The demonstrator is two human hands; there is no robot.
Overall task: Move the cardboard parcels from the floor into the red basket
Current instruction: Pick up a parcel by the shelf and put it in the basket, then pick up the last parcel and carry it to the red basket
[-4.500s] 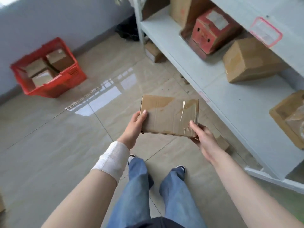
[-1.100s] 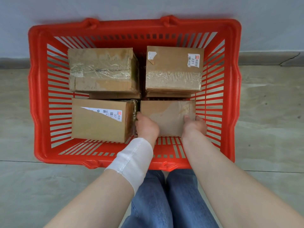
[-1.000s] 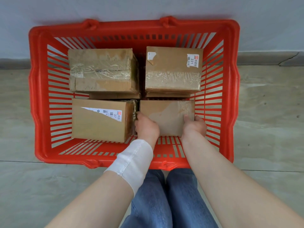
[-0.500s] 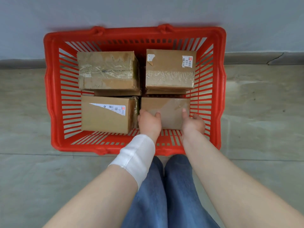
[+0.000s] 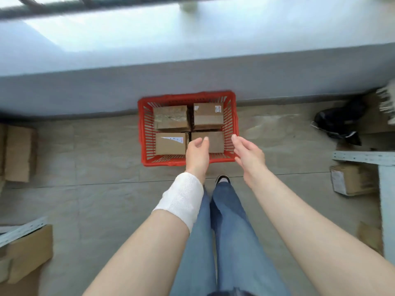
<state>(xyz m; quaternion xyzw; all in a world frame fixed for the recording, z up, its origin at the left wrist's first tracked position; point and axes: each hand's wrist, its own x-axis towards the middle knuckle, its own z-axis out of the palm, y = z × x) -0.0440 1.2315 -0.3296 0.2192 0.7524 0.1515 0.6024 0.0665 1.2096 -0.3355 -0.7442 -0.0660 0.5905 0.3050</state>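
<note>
The red basket [image 5: 142, 133] stands on the floor against the grey wall, holding several cardboard parcels. The flat parcel [image 5: 214, 138] lies in its near right corner, beside a parcel with a white label [image 5: 170, 144]. Two taped parcels [image 5: 171, 117] fill the far half. My left hand [image 5: 197, 153] hovers above the basket's near rim with fingers relaxed and empty. My right hand [image 5: 248, 152] is raised beside the basket's right rim, fingers loosely extended, holding nothing.
A cardboard parcel [image 5: 350, 179] lies on the floor at the right by a white shelf frame [image 5: 363, 157]. Flat cardboard [image 5: 18, 153] sits at the left wall, another box [image 5: 27, 253] at lower left. A black bag [image 5: 339, 120] lies at far right.
Both hands have let go of the flat parcel, which now rests in the basket. The hands have lifted away, and the view has pulled back and up from the basket.
</note>
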